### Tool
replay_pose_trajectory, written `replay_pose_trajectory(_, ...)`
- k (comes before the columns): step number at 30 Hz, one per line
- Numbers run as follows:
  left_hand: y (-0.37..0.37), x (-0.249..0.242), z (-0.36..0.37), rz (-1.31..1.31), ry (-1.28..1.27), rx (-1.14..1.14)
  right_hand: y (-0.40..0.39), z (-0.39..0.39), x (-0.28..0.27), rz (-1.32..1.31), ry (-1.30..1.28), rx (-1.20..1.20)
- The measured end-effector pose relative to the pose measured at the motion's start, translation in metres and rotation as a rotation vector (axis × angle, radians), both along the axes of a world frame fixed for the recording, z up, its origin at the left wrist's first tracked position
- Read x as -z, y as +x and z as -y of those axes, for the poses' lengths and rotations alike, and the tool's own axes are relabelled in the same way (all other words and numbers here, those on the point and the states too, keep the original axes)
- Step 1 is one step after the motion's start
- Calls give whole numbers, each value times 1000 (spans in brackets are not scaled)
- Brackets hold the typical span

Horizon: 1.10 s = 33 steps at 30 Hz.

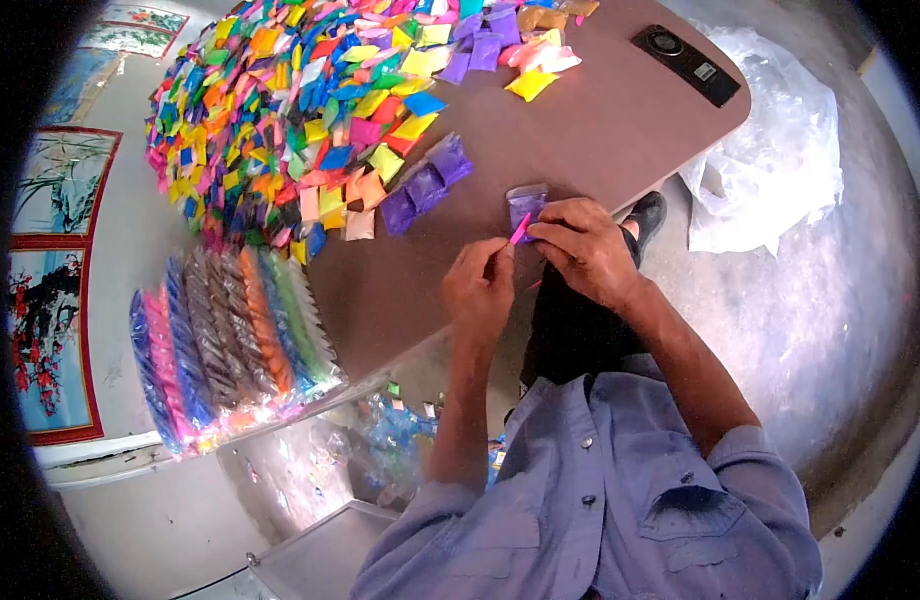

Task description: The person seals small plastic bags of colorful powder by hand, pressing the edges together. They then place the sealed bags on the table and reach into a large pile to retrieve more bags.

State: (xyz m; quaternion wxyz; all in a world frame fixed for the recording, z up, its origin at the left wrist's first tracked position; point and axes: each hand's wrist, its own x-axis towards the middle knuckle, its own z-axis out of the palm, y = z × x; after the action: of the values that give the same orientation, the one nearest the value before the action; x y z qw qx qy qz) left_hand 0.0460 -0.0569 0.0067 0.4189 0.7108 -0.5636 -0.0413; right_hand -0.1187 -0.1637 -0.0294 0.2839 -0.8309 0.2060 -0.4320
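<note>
While both forearms reach over the edge of the brown table (590, 130), the left hand (477, 285) has one end of a slim bright pink piece (521, 229) pinched between thumb and forefinger, the other fingers curled in. Up at the other end comes the right hand (585, 245), thumb and fingers drawn narrow, fingertips meeting right at the pink piece, so the thing sits between the two hands, tilted, just over the near edge! What it is exactly is hard to say, with fingers covering much of it.

Right behind it lies a single purple packet (526, 200), partly hidden by the right hand; whether the fingers touch it, I cannot tell. Over to the left, a short row of joined purple packets (427, 186) lies flat, and beyond that, what a spread: a great heap of colourful packets (270, 120) across the far left of the table! Nearer on that side rests a clear-wrapped bundle of twisted coloured lengths (235, 325), side by side. Far right, near the rounded corner, there's a flat black device (688, 65), and past the edge, a crumpled clear plastic sheet (770, 145).
</note>
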Motion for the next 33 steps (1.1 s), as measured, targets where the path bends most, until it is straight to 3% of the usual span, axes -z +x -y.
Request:
replay_pose_trajectory(9,17,-11,27,28,126,43,-2,2,1,-27,-33,12)
replay_pose_trajectory(19,23,-26,38,75,97,66,-5,2,0,-2,-37,25)
replay_pose_trajectory(33,39,-17,94,303,134,271,-4,2,2,23,-30,25)
